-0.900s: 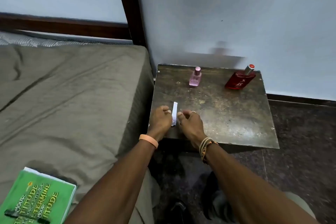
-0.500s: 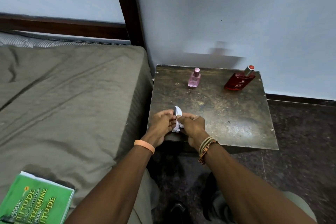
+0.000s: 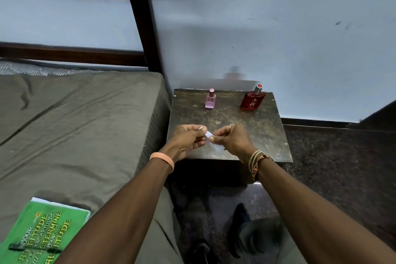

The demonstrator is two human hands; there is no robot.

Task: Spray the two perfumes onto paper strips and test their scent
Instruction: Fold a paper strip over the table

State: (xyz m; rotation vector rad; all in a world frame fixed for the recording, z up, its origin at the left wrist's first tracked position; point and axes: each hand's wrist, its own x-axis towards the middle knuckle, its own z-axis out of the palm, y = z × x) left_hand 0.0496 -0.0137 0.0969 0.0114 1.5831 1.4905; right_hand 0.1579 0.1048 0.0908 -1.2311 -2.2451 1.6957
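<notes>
Mostly hidden paper strip (image 3: 207, 134) pinched between curled fingers of left hand (image 3: 188, 140) and right hand (image 3: 231, 140); strip length unclear.

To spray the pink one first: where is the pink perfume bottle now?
In the head view, the pink perfume bottle stands at the back of the small table, left of the red perfume bottle.

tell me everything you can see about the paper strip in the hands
The paper strip is a small, thin white slip with no print that shows. Both hands hold it over the near part of the dark table: the left hand pinches its upper end, the right hand pinches it right beside, thumb on top. Its lower end sticks out free below the right thumb. Fingers hide part of it.
</notes>
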